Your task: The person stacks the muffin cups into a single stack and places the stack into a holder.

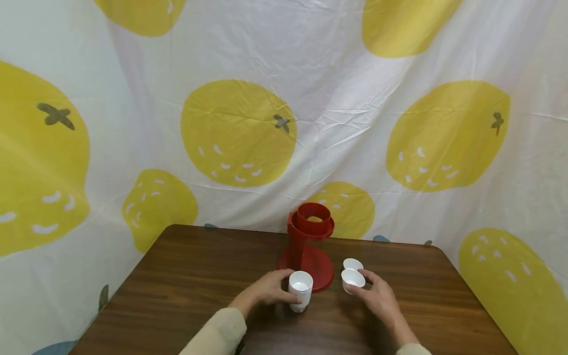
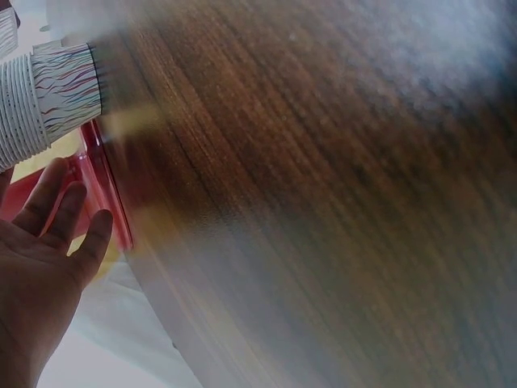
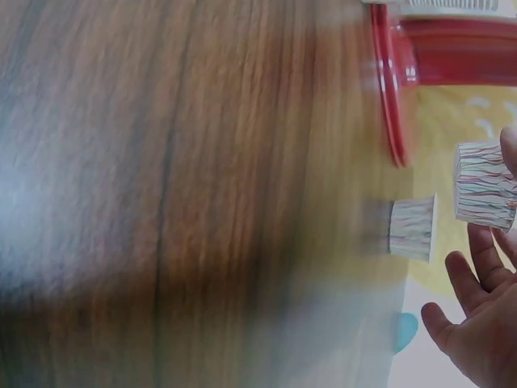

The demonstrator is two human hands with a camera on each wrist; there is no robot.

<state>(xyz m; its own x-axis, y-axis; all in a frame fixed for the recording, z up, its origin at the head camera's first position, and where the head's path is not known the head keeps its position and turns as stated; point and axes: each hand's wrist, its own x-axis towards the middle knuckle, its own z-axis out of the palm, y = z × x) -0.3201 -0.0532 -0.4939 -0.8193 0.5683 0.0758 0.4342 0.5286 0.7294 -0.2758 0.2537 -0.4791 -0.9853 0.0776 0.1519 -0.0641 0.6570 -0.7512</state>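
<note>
A stack of small white paper cups [image 1: 300,291] with coloured wavy lines stands upright at the front of the red stand. My left hand [image 1: 272,288] grips the stack from the left between thumb and forefinger; its other fingers [image 2: 98,242] spread free in the left wrist view. With thumb and fingertips, my right hand [image 1: 377,296] pinches a single paper cup [image 1: 353,279], its mouth up. That cup is raised off the table in the right wrist view. Just behind it, another paper cup [image 3: 414,229] stands on the table.
The red stand [image 1: 296,246] has a round base, a post and a ring [image 1: 314,222] on top, and it rises behind the cups. Beneath everything lies a brown wood-grain table [image 1: 199,296]. A white cloth [image 1: 337,128] with yellow fruit shapes hangs behind the table's far edge.
</note>
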